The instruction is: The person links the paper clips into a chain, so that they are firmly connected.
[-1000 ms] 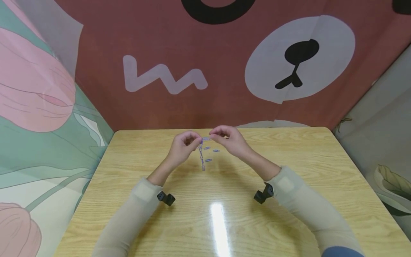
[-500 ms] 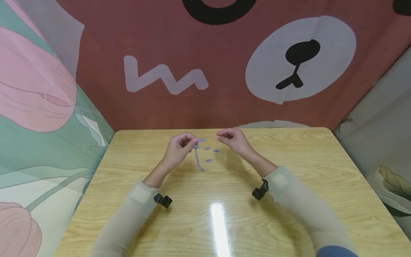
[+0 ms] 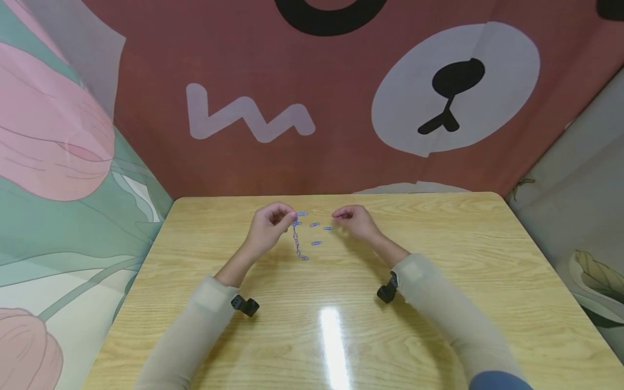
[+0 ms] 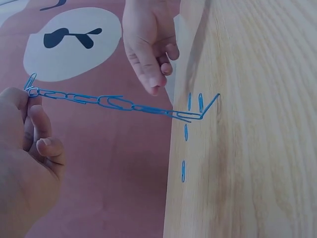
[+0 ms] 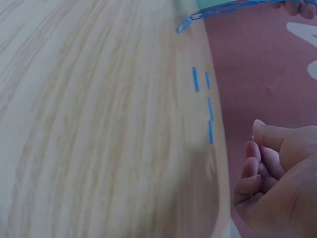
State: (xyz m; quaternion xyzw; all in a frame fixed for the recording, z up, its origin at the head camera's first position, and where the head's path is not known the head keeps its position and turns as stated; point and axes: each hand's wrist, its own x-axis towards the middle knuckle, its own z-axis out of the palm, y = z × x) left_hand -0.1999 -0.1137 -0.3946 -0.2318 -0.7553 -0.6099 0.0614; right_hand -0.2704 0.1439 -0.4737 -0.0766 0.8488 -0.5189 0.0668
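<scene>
A chain of linked blue paper clips hangs from my left hand, which pinches its top end between thumb and fingertips. In the left wrist view, one clip stands up past the fingertips at that end. The chain's lowest clip touches the tabletop and lies at an angle to the others. My right hand is over the table's far part, its fingers loosely bent, and I see nothing in it. Several loose blue paper clips lie between the hands, among them a clip nearest the right hand.
The wooden table ends at a far edge just beyond the hands. A red cloth backdrop with a cartoon print rises behind it. Small black cameras, one of them the left wrist camera, sit at the wrists.
My left hand has moved left with the chain, whose lower end now rests bent on the table. My right hand has drawn away to the right and lowered towards the tabletop.
</scene>
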